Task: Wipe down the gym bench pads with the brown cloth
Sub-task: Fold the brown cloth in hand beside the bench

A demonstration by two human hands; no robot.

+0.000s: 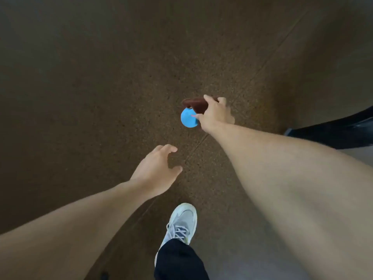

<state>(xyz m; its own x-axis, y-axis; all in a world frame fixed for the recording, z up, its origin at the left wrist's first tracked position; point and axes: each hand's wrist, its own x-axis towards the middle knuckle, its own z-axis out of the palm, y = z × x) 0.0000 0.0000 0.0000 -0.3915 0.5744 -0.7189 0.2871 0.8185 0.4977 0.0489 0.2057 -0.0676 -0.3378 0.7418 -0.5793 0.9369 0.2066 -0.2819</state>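
The right hand (pixel 215 114) was clamped on the folded brown cloth (pixel 196 105) and what looked like a round blue object (pixel 187 119), carried above the speckled brown floor (pixel 101 87), while the left hand (pixel 156 170) hung empty, fingers apart, presumably for balance.

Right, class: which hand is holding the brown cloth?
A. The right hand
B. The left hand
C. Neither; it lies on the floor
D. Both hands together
A: the right hand grips the brown cloth, while the left hand is open and empty.
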